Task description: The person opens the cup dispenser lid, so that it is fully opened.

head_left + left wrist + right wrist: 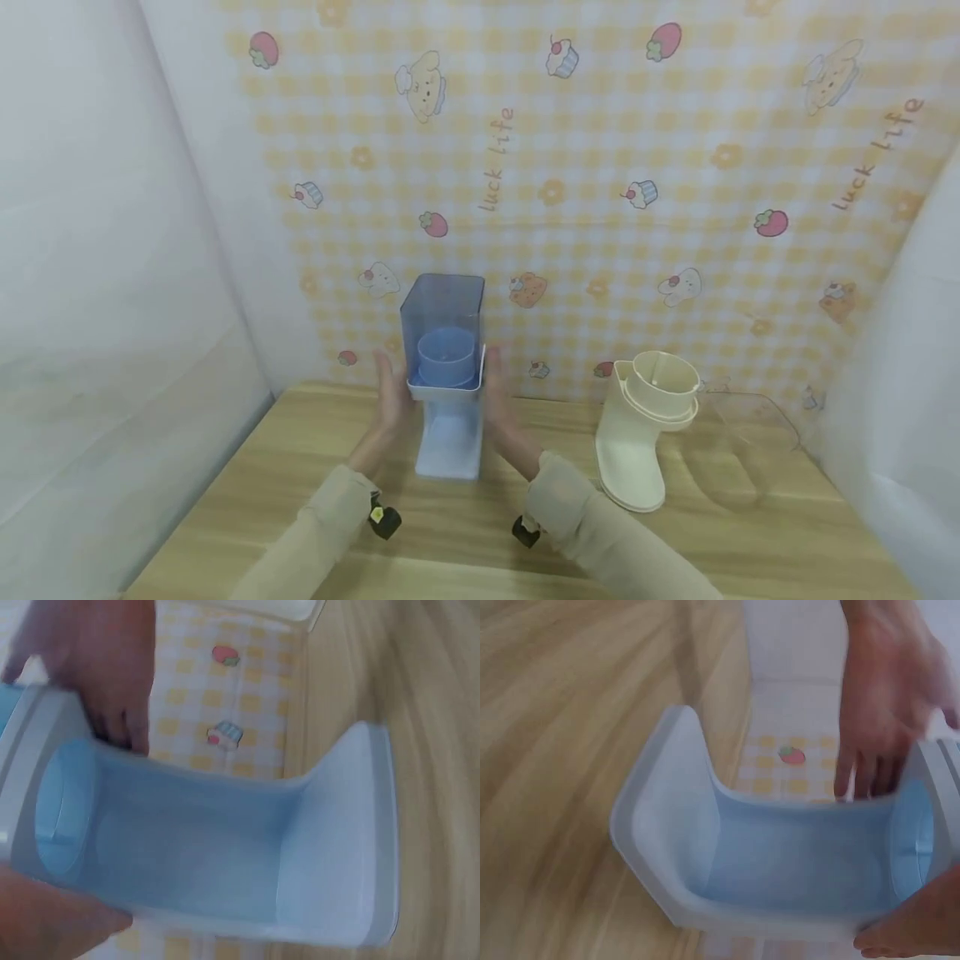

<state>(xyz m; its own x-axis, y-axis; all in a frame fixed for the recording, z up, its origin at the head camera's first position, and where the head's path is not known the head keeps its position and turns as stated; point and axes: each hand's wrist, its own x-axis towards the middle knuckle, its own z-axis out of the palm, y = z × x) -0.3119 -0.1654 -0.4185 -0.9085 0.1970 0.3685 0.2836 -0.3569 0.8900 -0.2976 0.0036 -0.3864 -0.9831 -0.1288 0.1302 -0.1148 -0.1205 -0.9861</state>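
Table (225,500) ran wood-grained under a gingham backdrop (600,167). Blue dispenser (446,375) stood upright at the far middle, base on the table. Cream dispenser (641,433) stood well right; a clear bin (750,442) beside it was hard to make out. Left hand (392,404) and right hand (498,408) flanked the blue dispenser with straight fingers touching its sides; palms were partly hidden.
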